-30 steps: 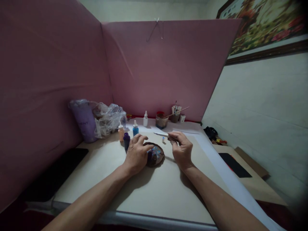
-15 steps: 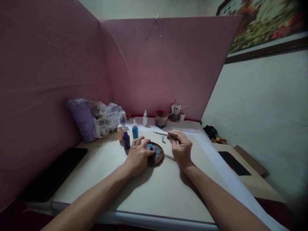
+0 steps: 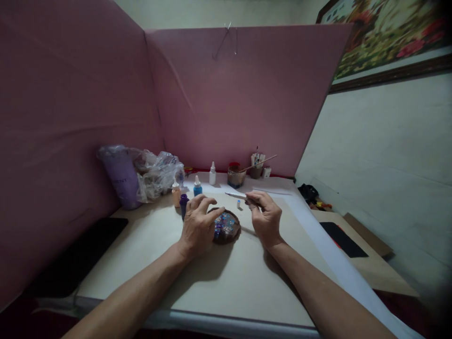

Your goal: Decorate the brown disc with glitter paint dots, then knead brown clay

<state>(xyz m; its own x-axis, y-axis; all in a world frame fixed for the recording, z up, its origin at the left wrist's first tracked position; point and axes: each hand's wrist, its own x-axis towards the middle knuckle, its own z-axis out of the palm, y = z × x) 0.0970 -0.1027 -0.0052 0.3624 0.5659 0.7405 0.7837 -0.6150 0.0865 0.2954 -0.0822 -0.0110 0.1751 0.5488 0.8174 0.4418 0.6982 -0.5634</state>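
A round brown piece (image 3: 229,225) lies on the pale board, its top dabbed with shiny blue, purple and light spots. My left hand (image 3: 199,221) is at its left edge, fingers apart and thumb reaching over the top; it holds nothing. To the right, my right hand (image 3: 265,214) pinches a slim white marker pen (image 3: 236,195) whose dark tip points left. Between the pen and the disc stands a small white and blue cap (image 3: 238,204). Just behind my left hand are an uncapped purple paint bottle (image 3: 183,205) and a blue paint bottle (image 3: 197,187).
A peach bottle (image 3: 176,194) and a white bottle (image 3: 212,174) stand farther back. Behind them are a stained jar (image 3: 236,176) with a brush across it and a brush holder (image 3: 256,170). Plastic bags (image 3: 157,174) and a purple tumbler (image 3: 123,179) sit left. Pink panels (image 3: 247,99) enclose the table.
My left hand has lifted and drawn back slightly left, its thumb coming off the disc's middle. More of the painted top shows, with purple spots visible. My right hand stays still.
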